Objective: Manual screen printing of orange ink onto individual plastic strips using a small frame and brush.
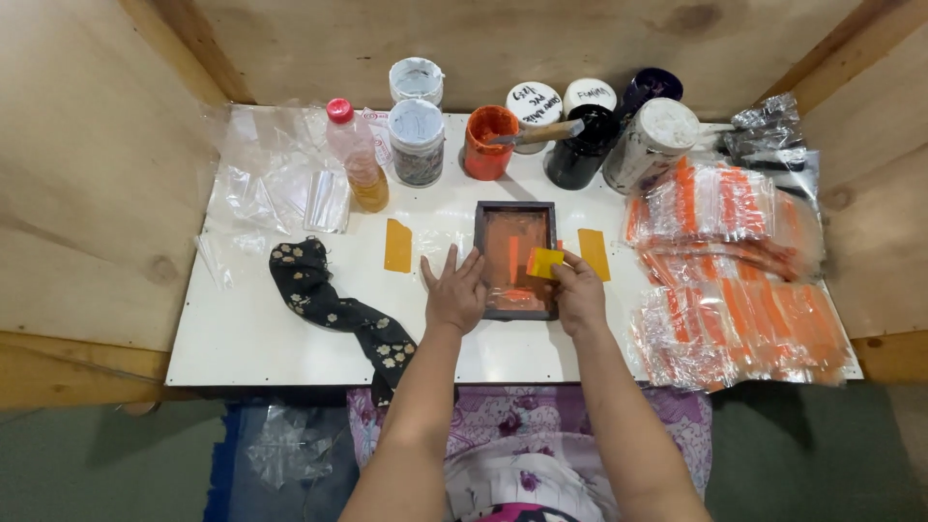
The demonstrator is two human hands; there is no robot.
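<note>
Left hand (454, 293) lies flat, fingers spread, on the left edge of the dark framed screen (516, 259), mid-table toward the near edge. Right hand (578, 292) grips a small yellow squeegee (544, 262) on the orange-inked mesh. Printed clear bags (732, 271) are stacked along the white table's (251, 338) right edge; paint jars (541, 130) line the far edge.

Bare table (290, 338) left of frame (516, 259); jars (541, 130) behind, bags (735, 280) right.
</note>
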